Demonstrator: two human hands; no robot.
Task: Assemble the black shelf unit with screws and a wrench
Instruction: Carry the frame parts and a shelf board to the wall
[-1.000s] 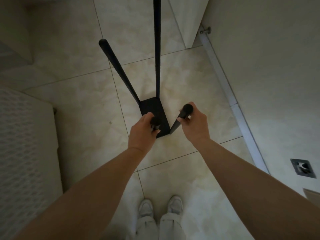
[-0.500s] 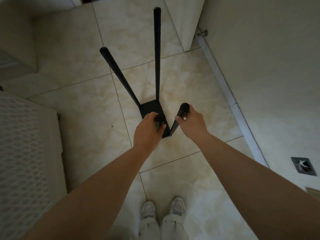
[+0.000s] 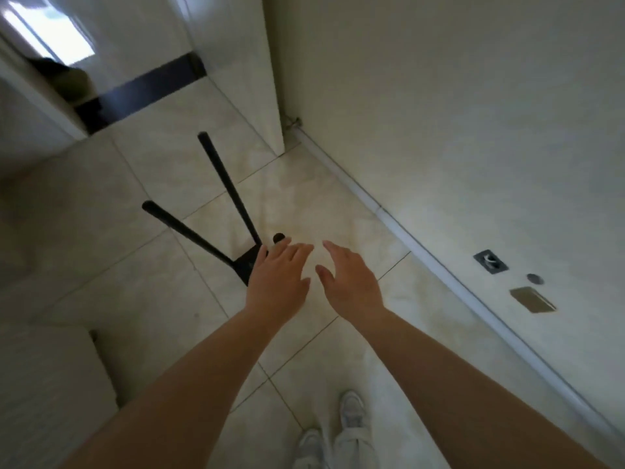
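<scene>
While both hands [image 3: 275,277] [image 3: 350,282] hover spread — shelf unit [image 3: 233,231] ungripped.

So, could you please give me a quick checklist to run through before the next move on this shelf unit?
1. Left hand free: ok, fingers straight, holding nothing.
2. Right hand free: ok, open.
3. Shelf unit standing on the floor: ok, no hand grips it.
4. All posts fitted: cannot tell; two show fully, a third only by its tip, the rest behind the left hand.
5. Screws and wrench at hand: not ok, none in view.
6. Shoes away from the base: ok.
</scene>
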